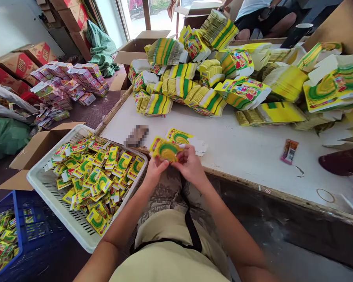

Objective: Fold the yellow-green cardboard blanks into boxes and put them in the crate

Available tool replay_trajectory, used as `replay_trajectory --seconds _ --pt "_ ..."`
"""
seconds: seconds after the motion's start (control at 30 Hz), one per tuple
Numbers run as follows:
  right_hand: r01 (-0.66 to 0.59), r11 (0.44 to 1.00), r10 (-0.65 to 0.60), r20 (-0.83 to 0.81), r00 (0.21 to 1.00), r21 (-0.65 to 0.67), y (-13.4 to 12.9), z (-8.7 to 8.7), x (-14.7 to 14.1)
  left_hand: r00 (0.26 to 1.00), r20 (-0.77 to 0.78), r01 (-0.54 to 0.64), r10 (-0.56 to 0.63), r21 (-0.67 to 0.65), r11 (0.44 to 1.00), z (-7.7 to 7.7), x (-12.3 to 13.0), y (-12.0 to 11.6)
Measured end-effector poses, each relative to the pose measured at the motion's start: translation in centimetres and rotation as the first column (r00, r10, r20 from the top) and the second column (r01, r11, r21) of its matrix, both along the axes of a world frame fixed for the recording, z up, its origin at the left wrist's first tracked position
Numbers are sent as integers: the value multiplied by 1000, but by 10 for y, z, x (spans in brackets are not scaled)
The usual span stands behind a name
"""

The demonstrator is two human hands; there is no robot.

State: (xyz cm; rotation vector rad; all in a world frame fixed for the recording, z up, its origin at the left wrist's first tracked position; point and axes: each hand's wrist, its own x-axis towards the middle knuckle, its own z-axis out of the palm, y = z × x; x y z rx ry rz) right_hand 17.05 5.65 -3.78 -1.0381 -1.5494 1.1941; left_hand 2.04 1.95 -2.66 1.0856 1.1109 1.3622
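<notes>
Over the near edge of the white table, my left hand (156, 170) and my right hand (191, 163) together grip a small yellow-green carton (168, 151). Both hands have fingers and thumbs closed on it, one at each end. The carton is slightly blurred. Just behind it on the table lie a few flat cartons (179, 136) of the same print, with white flaps (200, 148) sticking out to the right. To the left of my left hand stands a white plastic basket (38, 184), heaped with yellow-green cartons (101, 181).
Bundled flat cartons (179, 84) are piled along the table's back. A small sachet (290, 151), a rubber band (325, 195) and a dark maroon object (342, 161) lie right. A blue crate (20, 223) holds small packets lower left. Pink boxes (88, 78) stack on the floor; a person (257, 15) sits opposite.
</notes>
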Motion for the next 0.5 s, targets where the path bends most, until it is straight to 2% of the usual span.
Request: replay_trajectory --seconds 0.03,0.1,0.17,0.23,0.3,0.37,0.43,0.5 --pt "-82 996 80 -60 995 -36 -10 3 -5 996 72 -48 47 20 999 3 6 3" --pt "-164 984 154 -145 977 -65 -28 7 -13 974 156 -173 166 32 984 10 16 8" --pt "-157 987 150 -154 977 -28 -39 11 -18 941 172 -303 292 41 952 15 22 11" --pt "-148 989 149 -136 979 14 -45 14 -22 921 119 -379 370 60 923 16 23 11" --pt "-140 990 136 -175 975 -10 -46 14 -23 933 14 -360 360 80 929 16 21 7" --pt "-111 991 88 -249 964 -79 -44 12 -22 958 -84 -265 275 108 958 15 16 0" --pt "-86 986 45 -273 961 -140 -41 9 -17 974 -128 -167 186 146 975 16 10 -7" --pt "-88 982 45 -246 968 -167 -40 9 -12 974 -150 -146 172 168 975 17 2 -11"
